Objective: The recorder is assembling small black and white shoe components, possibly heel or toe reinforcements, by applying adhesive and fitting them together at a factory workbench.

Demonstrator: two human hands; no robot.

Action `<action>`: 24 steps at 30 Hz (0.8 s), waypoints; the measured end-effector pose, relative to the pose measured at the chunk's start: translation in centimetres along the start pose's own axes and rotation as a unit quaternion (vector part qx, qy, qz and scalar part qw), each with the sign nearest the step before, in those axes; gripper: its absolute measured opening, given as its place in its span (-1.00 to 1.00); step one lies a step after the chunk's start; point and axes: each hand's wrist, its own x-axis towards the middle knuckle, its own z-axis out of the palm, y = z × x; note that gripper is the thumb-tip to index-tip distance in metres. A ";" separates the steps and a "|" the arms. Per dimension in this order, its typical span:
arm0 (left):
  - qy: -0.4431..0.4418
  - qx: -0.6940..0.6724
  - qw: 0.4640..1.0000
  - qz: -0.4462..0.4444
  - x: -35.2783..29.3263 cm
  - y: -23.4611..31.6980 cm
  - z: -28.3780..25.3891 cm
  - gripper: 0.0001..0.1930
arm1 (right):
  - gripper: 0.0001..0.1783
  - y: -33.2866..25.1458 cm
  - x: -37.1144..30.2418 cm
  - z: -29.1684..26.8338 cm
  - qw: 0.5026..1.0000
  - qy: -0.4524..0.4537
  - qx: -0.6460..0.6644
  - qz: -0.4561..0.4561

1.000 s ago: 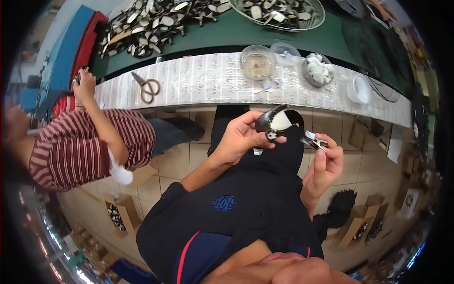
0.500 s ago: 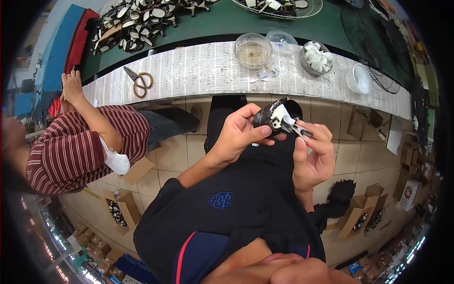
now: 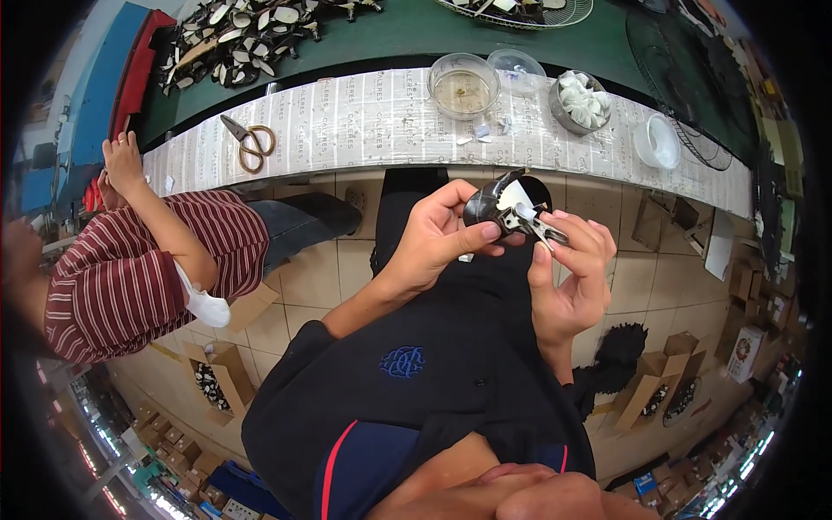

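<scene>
Over the near edge of the bench, my left hand (image 3: pixel 440 240) is closed round a glossy black shoe piece (image 3: pixel 485 204) with a white inner face. Its thumb presses on the near side. From the right, my right hand (image 3: pixel 572 282) pinches a small silver metal tool (image 3: pixel 552 232), like tweezers or a clip, between thumb and fingers. A bit of white material shows at the tool's tip, against the shoe piece. Whether the tip grips that white bit is too small to tell.
On the paper-covered bench (image 3: pixel 347 130) are scissors (image 3: pixel 250 149), a clear bowl (image 3: pixel 464 85), a metal bowl of white wads (image 3: pixel 580 102) and a white cup (image 3: pixel 656 142). Behind lies a pile of black-and-white shoe pieces (image 3: pixel 234 43). A co-worker in a striped shirt (image 3: pixel 165 269) is at the left.
The shoe piece has turned slightly in my left hand, and the metal tool has tilted a little. Both hands keep their hold. The co-worker's hand has shifted slightly left.
</scene>
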 end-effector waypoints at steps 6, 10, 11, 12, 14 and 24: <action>-0.003 -0.005 1.000 -0.005 0.1 0.1 -0.2 -0.73 | -0.79 0.0 0.1 -0.1 0.999 0.018 -0.041 0.001; 0.001 -0.021 1.000 -0.008 0.1 0.3 0.0 -0.77 | -0.79 -0.1 0.1 -0.1 0.999 0.023 -0.035 -0.004; 0.001 -0.022 1.000 -0.008 0.1 0.2 0.1 -0.77 | -0.79 -0.1 0.1 -0.1 0.999 0.023 -0.036 -0.004; -0.001 -0.023 1.000 -0.005 0.2 0.1 0.0 -0.77 | -0.79 -0.2 0.2 0.0 0.999 0.014 -0.031 -0.007; -0.004 -0.025 1.000 -0.003 0.2 0.1 0.0 -0.77 | -0.79 -0.3 0.3 0.1 1.000 0.005 -0.028 -0.010; -0.003 0.011 1.000 0.005 0.0 -0.3 0.0 -0.72 | -0.79 -0.4 0.1 -0.2 0.999 0.002 -0.045 -0.009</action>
